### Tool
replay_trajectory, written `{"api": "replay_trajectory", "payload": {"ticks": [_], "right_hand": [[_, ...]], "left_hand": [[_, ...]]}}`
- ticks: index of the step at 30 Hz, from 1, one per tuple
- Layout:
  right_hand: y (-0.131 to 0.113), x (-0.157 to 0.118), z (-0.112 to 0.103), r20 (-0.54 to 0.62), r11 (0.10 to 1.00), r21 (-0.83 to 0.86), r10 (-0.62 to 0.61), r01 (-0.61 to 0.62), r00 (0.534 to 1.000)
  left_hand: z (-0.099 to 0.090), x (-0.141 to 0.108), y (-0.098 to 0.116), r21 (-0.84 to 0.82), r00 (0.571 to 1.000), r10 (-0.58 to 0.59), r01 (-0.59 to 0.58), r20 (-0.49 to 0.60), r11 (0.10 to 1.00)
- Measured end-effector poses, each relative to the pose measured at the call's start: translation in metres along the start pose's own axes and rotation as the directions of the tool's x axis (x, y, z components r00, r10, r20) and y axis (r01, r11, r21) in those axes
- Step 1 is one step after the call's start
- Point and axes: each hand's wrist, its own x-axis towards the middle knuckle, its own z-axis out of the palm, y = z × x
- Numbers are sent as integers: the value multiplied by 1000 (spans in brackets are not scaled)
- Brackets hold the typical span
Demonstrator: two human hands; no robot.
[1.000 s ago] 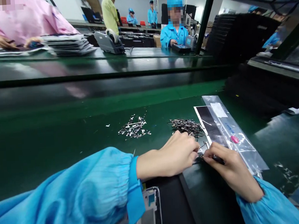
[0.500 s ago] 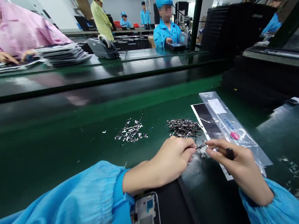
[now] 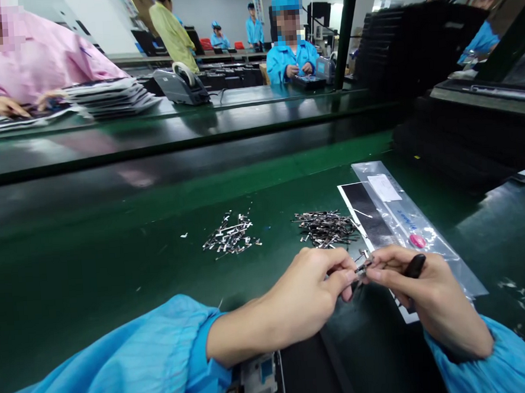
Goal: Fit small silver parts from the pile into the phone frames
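My left hand (image 3: 315, 285) is closed in a pinch on several small dark flex cables (image 3: 361, 270), thin strips with silvery ends. Its fingertips almost meet those of my right hand (image 3: 423, 290), whose thumb and index finger close on the other end of the cables. A slim black-handled tool (image 3: 415, 266) is tucked in the right hand; its working tip is hidden. Just behind the hands lies a dense pile of similar cables (image 3: 324, 227). To its left is a looser pile of small silvery and black pieces (image 3: 232, 234).
A clear plastic bag (image 3: 418, 225) with a pink spot overlaps a dark sheet with white edges (image 3: 365, 211) at right. Beneath my left forearm is a phone frame (image 3: 260, 383) beside a black tray (image 3: 311, 374). Beyond stand a tape dispenser (image 3: 181, 86) and co-workers.
My right hand has come closer to the left, its fingertips now closed on the cables. Both hands sit slightly lower in view. A co-worker opposite has brought both hands together.
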Motion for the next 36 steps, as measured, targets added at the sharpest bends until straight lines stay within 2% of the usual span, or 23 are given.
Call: {"api": "replay_trajectory", "payload": {"ticks": [6,10,12,15,20,22,24,26,29,32,36], "right_hand": [[7,2,4,-31,966,-225,-140,129,990],[5,-4,7,-131,945,-255,-245,206,961],[2,-7,8,-173,958,-196,-243,208,954],[-4,-11,10,-198,986,-47,-169,163,966],[-12,-12,13,-88,984,167,-47,62,995],[-14,-12,13,-71,980,183,-60,73,996],[-15,-13,14,-57,977,192,-83,92,995],[-15,-14,15,-42,971,210,-107,113,993],[-15,-17,16,-33,959,251,-128,133,991],[-14,-19,17,-27,951,273,-142,144,989],[-11,-20,17,-20,962,245,-119,120,993]], "left_hand": [[-2,-1,1,-9,999,-26,25,-44,1000],[-2,-2,-1,5,998,-30,31,-51,1000],[-1,-4,-1,31,998,-20,22,-61,999],[0,-9,0,81,998,8,-2,-68,997],[0,-18,1,177,990,85,-64,-115,982],[-2,-20,2,103,995,65,-57,-81,993],[-4,-21,5,-98,1000,18,-16,13,995],[-7,-21,9,-325,994,-14,47,104,945],[-8,-23,13,-534,989,-37,108,143,838],[-7,-24,13,-609,987,-69,145,147,780],[-6,-24,11,-613,987,-113,158,111,774]]}}
